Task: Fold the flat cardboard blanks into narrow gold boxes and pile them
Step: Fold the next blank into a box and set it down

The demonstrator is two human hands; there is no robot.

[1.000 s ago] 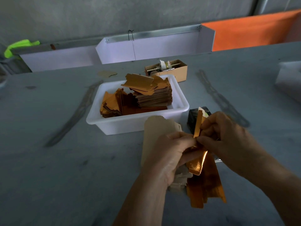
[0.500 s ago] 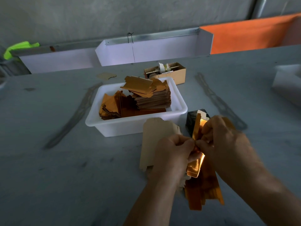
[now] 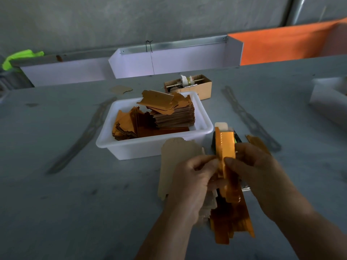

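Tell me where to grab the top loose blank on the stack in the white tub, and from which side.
Pinch the top blank by its near-left edge, coming from above and the left. It lies tilted on the tall stack, and that edge juts past the stack over the lower pile, so fingers could probably slip under it there. The white tub wall stays below it on that side.

Blanks (image 3: 169,111) sit in the tub (image 3: 131,149); behind it a carton (image 3: 199,89), before it seemingly folded boxes (image 3: 231,218).
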